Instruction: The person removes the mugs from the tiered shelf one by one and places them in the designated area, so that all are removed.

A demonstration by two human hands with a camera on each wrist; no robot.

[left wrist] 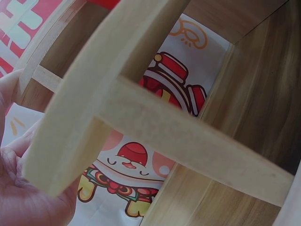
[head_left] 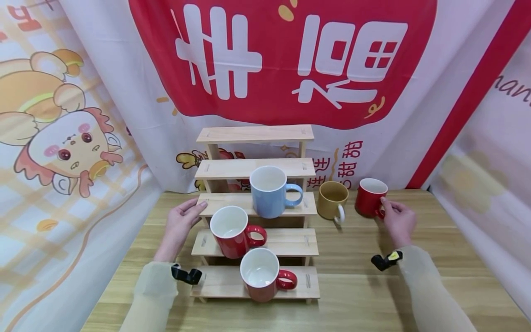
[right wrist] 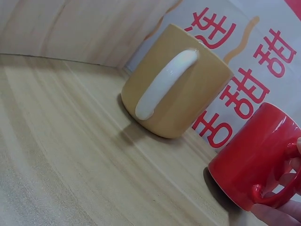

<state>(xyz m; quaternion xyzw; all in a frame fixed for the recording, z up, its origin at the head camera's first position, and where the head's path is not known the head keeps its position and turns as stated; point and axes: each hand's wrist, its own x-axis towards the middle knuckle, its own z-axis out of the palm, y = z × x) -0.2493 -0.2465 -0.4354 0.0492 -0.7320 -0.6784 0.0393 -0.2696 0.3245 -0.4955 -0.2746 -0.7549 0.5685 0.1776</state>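
Note:
At the right back of the table, my right hand (head_left: 399,220) grips the handle of a red mug (head_left: 366,203) with a white inside. In the right wrist view that red mug (right wrist: 256,155) stands upright on the wood, my fingertips (right wrist: 275,214) round its handle. Close to its left is a mustard mug (right wrist: 176,89) with a white handle. My left hand (head_left: 180,220) holds the left end of a middle board of the wooden tiered rack (head_left: 255,134), thumb on top. The left wrist view shows the rack's side (left wrist: 61,122) against my palm (left wrist: 28,202).
A light blue mug (head_left: 267,200) stands on the rack's middle tier. Below it are two more red mugs, one on the second-lowest tier (head_left: 228,242) and one on the lowest (head_left: 259,281). Printed cloth (head_left: 290,106) hangs behind the wooden table (head_left: 348,286) and at both sides.

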